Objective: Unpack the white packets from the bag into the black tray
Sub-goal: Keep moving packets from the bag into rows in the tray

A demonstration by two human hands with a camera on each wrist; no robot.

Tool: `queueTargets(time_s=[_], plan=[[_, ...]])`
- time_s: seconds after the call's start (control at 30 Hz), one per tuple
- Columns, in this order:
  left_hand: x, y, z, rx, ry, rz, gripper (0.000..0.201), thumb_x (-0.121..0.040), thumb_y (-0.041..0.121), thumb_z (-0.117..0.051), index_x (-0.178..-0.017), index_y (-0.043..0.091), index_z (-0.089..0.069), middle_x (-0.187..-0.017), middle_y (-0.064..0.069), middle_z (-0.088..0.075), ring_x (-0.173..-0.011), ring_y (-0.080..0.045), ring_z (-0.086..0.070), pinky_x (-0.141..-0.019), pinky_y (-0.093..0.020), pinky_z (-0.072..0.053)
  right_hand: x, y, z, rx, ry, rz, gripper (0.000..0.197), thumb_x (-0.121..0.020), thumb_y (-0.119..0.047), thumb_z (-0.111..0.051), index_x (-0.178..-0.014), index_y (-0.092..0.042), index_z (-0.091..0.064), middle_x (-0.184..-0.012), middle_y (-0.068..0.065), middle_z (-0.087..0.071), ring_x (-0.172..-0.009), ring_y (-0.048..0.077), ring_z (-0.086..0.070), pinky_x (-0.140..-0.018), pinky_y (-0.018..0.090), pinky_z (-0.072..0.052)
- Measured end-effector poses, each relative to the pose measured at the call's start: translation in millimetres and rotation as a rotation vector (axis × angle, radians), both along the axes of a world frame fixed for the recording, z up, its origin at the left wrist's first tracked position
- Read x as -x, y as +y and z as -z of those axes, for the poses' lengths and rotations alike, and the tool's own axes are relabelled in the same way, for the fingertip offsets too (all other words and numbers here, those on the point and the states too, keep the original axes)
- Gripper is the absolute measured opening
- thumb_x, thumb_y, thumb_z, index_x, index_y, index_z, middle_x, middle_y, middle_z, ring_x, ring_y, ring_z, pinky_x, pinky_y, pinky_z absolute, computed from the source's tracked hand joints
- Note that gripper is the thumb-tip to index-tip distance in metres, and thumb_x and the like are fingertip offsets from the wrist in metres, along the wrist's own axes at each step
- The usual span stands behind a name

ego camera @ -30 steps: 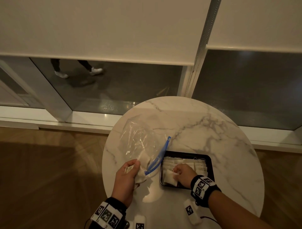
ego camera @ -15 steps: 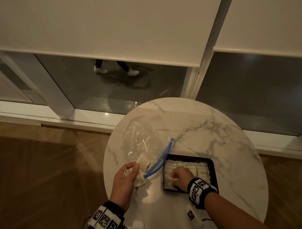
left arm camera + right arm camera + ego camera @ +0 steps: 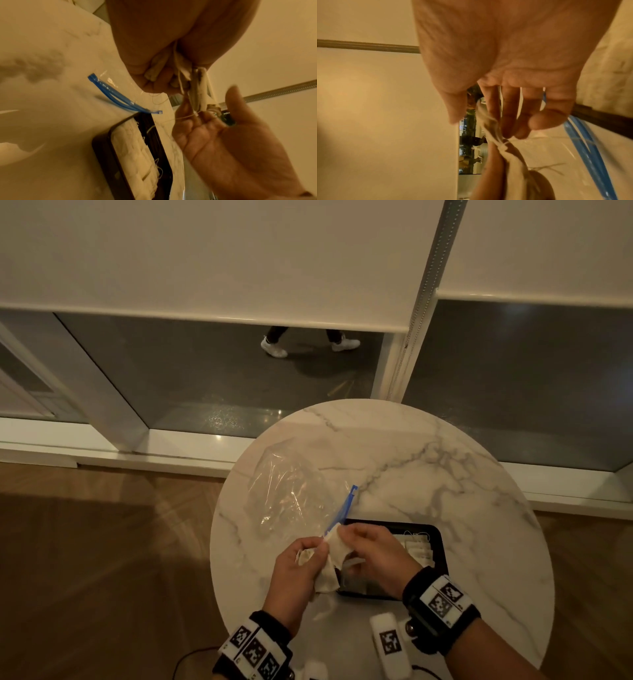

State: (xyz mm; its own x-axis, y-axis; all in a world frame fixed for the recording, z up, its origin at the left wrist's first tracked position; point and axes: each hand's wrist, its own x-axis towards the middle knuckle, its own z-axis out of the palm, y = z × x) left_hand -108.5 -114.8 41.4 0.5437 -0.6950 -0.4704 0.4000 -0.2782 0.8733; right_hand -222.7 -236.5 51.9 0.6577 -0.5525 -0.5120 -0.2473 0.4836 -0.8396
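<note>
My left hand (image 3: 300,568) grips a bunch of white packets (image 3: 329,578) just left of the black tray (image 3: 442,549); the left wrist view shows them squeezed in its fist (image 3: 157,70). My right hand (image 3: 373,553) reaches across the tray. Its fingers (image 3: 510,121) touch the top packet (image 3: 513,162), and the thumb stands a little apart. More white packets (image 3: 133,148) lie in rows in the tray (image 3: 102,151). The clear bag (image 3: 287,494) with a blue zip (image 3: 345,508) lies flat behind my hands, its mouth toward the tray.
A round marble table (image 3: 428,467) carries everything, with its edge close behind the bag. Beyond it is a low window sill (image 3: 171,446) and glass; a person's legs (image 3: 308,342) pass outside. Wooden floor (image 3: 102,559) lies to the left.
My right hand left the tray and moved left to the packets held in my left hand. The left hand kept its grip. The person outside walked to the right.
</note>
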Motion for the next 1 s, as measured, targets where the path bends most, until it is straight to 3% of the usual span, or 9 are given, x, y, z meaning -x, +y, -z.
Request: queueTargets(time_s=[0.1,0.2,0.33,0.43,0.5,0.6,0.73,0.87,1.0], plan=[[8,-7,-4,0.003,0.004,0.041,0.014,-0.096,0.021,-0.064,-0.098,0.010,-0.071,-0.082,-0.008,-0.070,-0.065,-0.013,-0.063,-0.047,-0.023,-0.045,10,-8,-1,0.245,0.077,-0.003,0.005,-0.088,-0.013,-0.069,-0.090,-0.012,-0.073,-0.081,0.006,-0.073,-0.073,0.016,-0.065,-0.062,0.031,-0.051],[11,-13,-5,0.000,0.198,0.000,0.020,-0.101,0.023,-0.056,-0.104,0.009,-0.070,-0.087,-0.009,-0.070,-0.066,-0.014,-0.064,-0.049,-0.026,-0.048,27,-18,-1,0.265,0.094,0.081,0.005,-0.086,-0.011,-0.071,-0.091,-0.010,-0.072,-0.083,0.008,-0.075,-0.070,0.014,-0.066,-0.057,0.026,-0.048],[5,-17,-4,0.019,0.397,-0.050,0.025,-0.103,0.026,-0.049,-0.110,0.008,-0.064,-0.076,-0.004,-0.065,-0.054,-0.010,-0.057,-0.042,-0.023,-0.040,54,-31,12,0.352,0.213,0.137,0.005,-0.085,-0.009,-0.073,-0.086,-0.013,-0.071,-0.079,0.003,-0.075,-0.067,0.010,-0.068,-0.055,0.017,-0.049],[2,-18,-1,0.025,0.452,-0.064,0.020,-0.102,0.026,-0.052,-0.107,0.009,-0.062,-0.072,-0.002,-0.064,-0.053,-0.009,-0.055,-0.043,-0.023,-0.040,68,-37,31,0.527,0.409,-0.023,0.009,-0.083,-0.017,-0.075,-0.081,-0.023,-0.069,-0.073,-0.006,-0.068,-0.070,0.005,-0.062,-0.066,0.018,-0.047],[0,-18,0,0.029,0.457,-0.066,0.014,-0.100,0.023,-0.057,-0.105,0.010,-0.061,-0.073,-0.002,-0.063,-0.054,-0.009,-0.055,-0.042,-0.022,-0.040,72,-39,38,0.622,0.532,-0.167,0.006,-0.084,-0.019,-0.072,-0.083,-0.024,-0.068,-0.072,-0.010,-0.062,-0.068,0.001,-0.056,-0.062,0.012,-0.040],[-3,-17,5,0.022,0.443,-0.070,0.012,-0.096,0.017,-0.061,-0.106,0.011,-0.062,-0.076,-0.003,-0.062,-0.053,-0.009,-0.054,-0.041,-0.021,-0.038,73,-41,44,0.673,0.625,-0.360,0.013,-0.087,-0.021,-0.067,-0.088,-0.033,-0.065,-0.079,-0.011,-0.061,-0.074,0.000,-0.057,-0.063,0.011,-0.040],[-7,-14,12,0.003,0.408,-0.079,0.012,-0.095,0.015,-0.062,-0.106,0.012,-0.062,-0.077,-0.003,-0.061,-0.056,-0.010,-0.053,-0.043,-0.023,-0.037,70,-46,45,0.648,0.699,-0.543,0.026,-0.089,-0.011,-0.058,-0.106,-0.029,-0.066,-0.096,-0.010,-0.061,-0.089,0.007,-0.058,-0.073,0.015,-0.046],[-9,-12,15,-0.003,0.406,-0.102,0.008,-0.095,0.014,-0.061,-0.102,0.013,-0.063,-0.075,-0.004,-0.060,-0.060,-0.014,-0.051,-0.043,-0.023,-0.036,61,-48,49,0.614,0.737,-0.626,0.034,-0.086,-0.004,-0.059,-0.107,-0.031,-0.064,-0.103,-0.008,-0.060,-0.092,0.009,-0.057,-0.070,0.016,-0.045],[-12,-10,16,0.001,0.394,-0.111,0.008,-0.095,0.012,-0.061,-0.103,0.012,-0.063,-0.075,-0.005,-0.060,-0.055,-0.013,-0.051,-0.042,-0.023,-0.035,50,-51,54,0.629,0.770,-0.695,0.034,-0.084,-0.003,-0.066,-0.110,-0.025,-0.064,-0.110,-0.003,-0.062,-0.094,0.011,-0.057,-0.073,0.019,-0.045]])
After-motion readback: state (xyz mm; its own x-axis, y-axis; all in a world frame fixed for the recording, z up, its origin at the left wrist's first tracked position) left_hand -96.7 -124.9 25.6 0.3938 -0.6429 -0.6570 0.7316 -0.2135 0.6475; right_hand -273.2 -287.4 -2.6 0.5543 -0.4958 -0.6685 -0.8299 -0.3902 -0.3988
